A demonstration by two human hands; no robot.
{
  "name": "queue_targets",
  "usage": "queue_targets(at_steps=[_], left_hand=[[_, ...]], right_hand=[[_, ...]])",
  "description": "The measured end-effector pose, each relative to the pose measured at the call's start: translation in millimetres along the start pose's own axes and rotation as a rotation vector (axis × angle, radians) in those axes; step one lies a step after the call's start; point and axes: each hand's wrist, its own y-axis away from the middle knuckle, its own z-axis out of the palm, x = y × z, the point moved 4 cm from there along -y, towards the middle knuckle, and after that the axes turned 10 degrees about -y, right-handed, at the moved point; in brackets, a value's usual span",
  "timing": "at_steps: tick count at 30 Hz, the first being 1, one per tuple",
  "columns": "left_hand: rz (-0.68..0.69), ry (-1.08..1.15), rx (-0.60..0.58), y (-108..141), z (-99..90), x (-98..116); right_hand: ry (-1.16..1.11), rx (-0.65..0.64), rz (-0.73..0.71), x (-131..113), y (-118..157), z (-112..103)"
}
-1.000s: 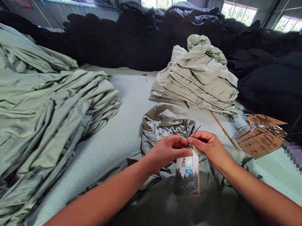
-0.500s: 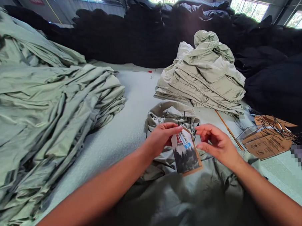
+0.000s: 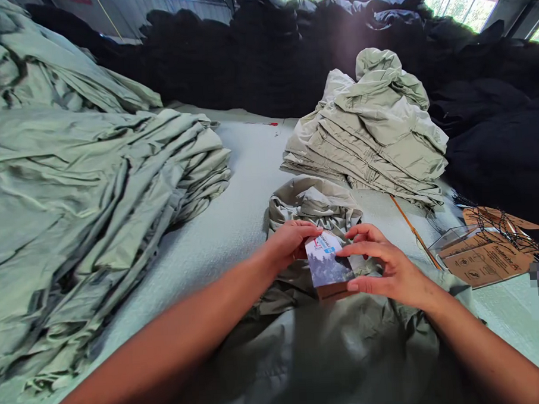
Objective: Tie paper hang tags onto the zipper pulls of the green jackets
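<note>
On the L side of the table (image 3: 245,158), a big heap of pale green clothes (image 3: 94,174) lies in loose folds. Next, my L hand (image 3: 291,244) pinches the upper L part of the tag (image 3: 330,269), tilted over the crumpled garment (image 3: 313,191) in front of me. My R hand (image 3: 379,262) is half spread at the tag's R side; can't tell if those fingers grip or just touch.

Risk, I'd say: if my L pinch slackens, the tag could slip into the folds; if my R fingers press too hard, it could crease. Further R, the black strings (image 3: 498,228) over the brown cards (image 3: 486,261) look tangled, so tugging one might drag others.

Surface: whitish, rough-looking, w/ a folded pile (image 3: 365,132) behind the garment & an orange strip (image 3: 411,227) btwn pile & cards. Room: grey wall (image 3: 189,9) at back L, dark stacks (image 3: 192,65) across, bright window (image 3: 461,6) upper R.
</note>
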Motion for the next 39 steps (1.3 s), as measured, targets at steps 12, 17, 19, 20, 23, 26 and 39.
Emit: queue_targets(at_steps=[12,17,19,20,23,26,39], left_hand=[[-0.102,-0.170,-0.088,0.4,15.5,-21.8],[0.000,-0.143,-0.074,6.3,21.2,-14.3],[0.051,-0.168,-0.077,10.2,24.7,-12.4],[0.072,-0.185,-0.081,12.1,26.6,-12.1],[0.125,-0.233,-0.102,17.4,32.3,-11.9],[0.154,-0.287,-0.118,20.8,37.0,-12.9],[0.069,-0.598,-0.200,17.9,42.7,-15.6]], right_hand=[[-0.273,0.445,0.000,12.1,-5.3,-12.1],[-0.346,0.431,0.126,27.8,-4.2,-15.3],[-0.319,0.452,0.210,36.4,-5.6,-16.1],[-0.310,0.453,0.240,39.7,-6.7,-15.6],[-0.261,0.450,0.229,42.4,-10.9,-11.4],[-0.117,0.419,0.151,38.7,-14.9,-4.3],[-0.421,0.374,0.472,58.8,-20.5,-4.8]])
